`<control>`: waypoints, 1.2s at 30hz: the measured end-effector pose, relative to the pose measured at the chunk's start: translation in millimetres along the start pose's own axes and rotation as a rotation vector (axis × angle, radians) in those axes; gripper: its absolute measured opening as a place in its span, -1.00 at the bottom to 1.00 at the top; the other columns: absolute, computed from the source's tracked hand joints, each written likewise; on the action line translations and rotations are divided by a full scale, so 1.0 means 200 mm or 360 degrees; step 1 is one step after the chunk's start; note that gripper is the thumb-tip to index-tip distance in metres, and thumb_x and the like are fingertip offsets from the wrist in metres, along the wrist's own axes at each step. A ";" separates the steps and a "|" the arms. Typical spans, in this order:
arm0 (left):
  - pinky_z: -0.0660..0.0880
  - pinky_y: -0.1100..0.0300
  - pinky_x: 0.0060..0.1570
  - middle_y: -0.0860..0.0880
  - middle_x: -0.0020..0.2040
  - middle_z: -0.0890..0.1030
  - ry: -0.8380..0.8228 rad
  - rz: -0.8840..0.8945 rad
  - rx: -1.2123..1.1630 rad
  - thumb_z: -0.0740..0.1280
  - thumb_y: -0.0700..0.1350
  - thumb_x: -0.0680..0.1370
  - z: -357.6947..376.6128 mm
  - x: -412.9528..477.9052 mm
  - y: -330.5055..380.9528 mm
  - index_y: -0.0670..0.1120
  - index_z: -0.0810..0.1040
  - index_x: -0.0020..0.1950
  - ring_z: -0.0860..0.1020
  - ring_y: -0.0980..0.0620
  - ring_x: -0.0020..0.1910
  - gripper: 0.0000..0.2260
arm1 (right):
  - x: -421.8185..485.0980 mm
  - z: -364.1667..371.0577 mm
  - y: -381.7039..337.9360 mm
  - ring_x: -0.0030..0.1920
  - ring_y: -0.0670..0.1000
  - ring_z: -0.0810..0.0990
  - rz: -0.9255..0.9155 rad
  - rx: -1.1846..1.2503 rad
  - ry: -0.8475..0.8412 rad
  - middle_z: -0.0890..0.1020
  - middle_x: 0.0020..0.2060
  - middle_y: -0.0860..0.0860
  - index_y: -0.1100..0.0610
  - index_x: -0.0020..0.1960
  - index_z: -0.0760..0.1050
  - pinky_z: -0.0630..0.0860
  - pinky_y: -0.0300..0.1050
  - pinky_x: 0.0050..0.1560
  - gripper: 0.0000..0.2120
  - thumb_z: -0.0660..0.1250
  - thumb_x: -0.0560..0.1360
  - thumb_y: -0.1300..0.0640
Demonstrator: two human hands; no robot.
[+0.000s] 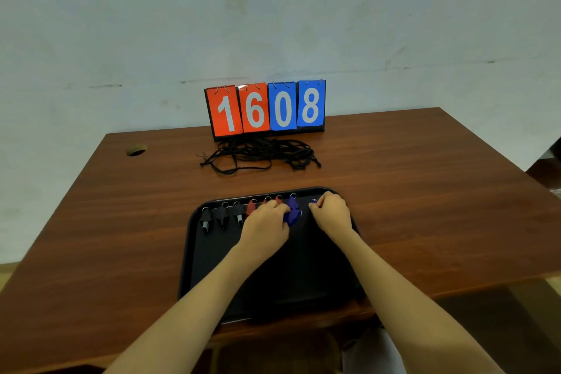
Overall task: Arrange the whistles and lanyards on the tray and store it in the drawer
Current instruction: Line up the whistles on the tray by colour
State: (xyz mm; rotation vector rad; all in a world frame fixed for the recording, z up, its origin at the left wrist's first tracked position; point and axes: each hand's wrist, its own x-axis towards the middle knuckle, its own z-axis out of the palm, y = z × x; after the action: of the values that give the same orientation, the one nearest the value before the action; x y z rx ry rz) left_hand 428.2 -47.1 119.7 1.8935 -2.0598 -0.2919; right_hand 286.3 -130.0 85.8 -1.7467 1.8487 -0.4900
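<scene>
Row of whistles (223,215) along far edge of tray (194,267); L hand (267,228) pinches blue whistle (293,206) mid-row; R hand (332,214) just right of it, fingers curled, can't tell if holding anything; lanyards (261,155) piled btwn tray & scoreboard (265,109).

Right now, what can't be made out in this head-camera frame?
Head view:
- Drawer: outside the frame.
- Red whistles: partly under the left hand, which grips a blue whistle; count unclear.
- Right hand: curled fingers hide whatever it holds, if anything.
- Lanyards: tangled, count unreadable.
</scene>
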 end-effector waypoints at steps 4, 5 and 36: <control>0.42 0.27 0.02 0.00 0.15 0.53 0.0021 0.0006 -0.0008 0.23 -0.15 0.56 -0.01 -0.01 -0.02 -0.04 0.47 0.30 0.50 0.07 0.10 -0.70 | 0.04 0.02 -0.02 -0.11 0.09 0.58 0.0068 0.0131 -0.0043 0.59 -0.18 0.06 0.07 -0.25 0.37 0.49 -0.06 -0.11 -0.76 0.30 0.53 0.01; 0.42 0.27 0.02 0.00 0.15 0.53 0.0030 0.0007 -0.0008 0.23 -0.15 0.56 -0.01 -0.01 -0.03 -0.04 0.46 0.30 0.50 0.07 0.10 -0.69 | 0.04 0.03 -0.02 -0.07 0.10 0.59 0.0057 0.0106 -0.0028 0.61 -0.09 0.10 0.09 -0.22 0.41 0.48 -0.06 -0.11 -0.77 0.30 0.53 -0.01; 0.15 0.39 -0.51 -0.06 -0.25 0.53 0.0424 0.0052 -0.0069 0.37 -0.26 0.41 0.09 0.06 0.08 -0.16 0.46 -0.13 0.37 0.06 -0.42 -0.89 | -0.10 -0.12 -0.04 -0.30 -0.03 0.60 -0.0001 0.0763 -0.0425 0.64 -0.25 0.06 0.21 0.01 0.52 0.57 -0.21 -0.29 -0.74 0.32 0.54 0.00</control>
State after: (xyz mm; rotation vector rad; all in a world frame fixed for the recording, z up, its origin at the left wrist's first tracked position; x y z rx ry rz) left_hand 406.9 -59.2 110.7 1.7649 -1.8896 -0.0700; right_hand 279.0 -112.5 112.0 -1.4095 1.4035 -0.6082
